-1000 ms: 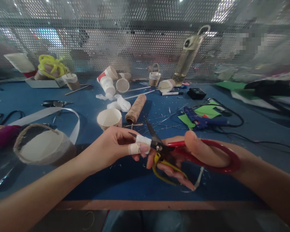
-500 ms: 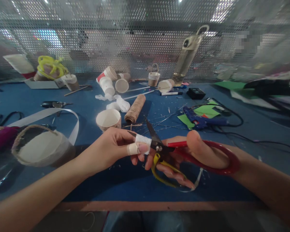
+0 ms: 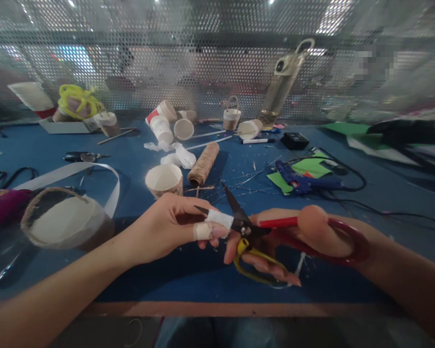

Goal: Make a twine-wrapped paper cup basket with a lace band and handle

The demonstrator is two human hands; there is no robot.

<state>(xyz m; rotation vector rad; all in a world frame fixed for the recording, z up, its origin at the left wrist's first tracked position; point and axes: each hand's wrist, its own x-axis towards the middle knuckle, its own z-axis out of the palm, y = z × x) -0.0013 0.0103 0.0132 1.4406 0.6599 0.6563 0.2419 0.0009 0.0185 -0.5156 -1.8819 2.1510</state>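
My right hand [image 3: 275, 241] holds scissors [image 3: 245, 230] with black blades, one red handle and one yellow handle. Its thumb is through the red loop, and the blades stand apart. With a tan bandage around its thumb, my left hand [image 3: 166, 224] pinches a small white piece [image 3: 219, 220], like tissue or cloth, against the nearer blade. That blade's dark tip pokes out beyond the white piece; whether the piece wraps fully around it I cannot tell. Just beyond my left hand are an open paper cup [image 3: 164, 179] and a roll of brown twine [image 3: 204, 164].
A cup basket with a twine handle [image 3: 67, 222] stands at left, near a white ribbon [image 3: 113, 193] and a purple tool [image 3: 7, 205]. A blue glue gun [image 3: 304, 179] with its cord lies right, on green paper. Cups and a bottle [image 3: 279, 89] stand along the perforated screen.
The scissors, the white piece and my right hand have shifted slightly right and down. My left thumb has moved a little along the blade toward the pivot. Both hands keep their hold.
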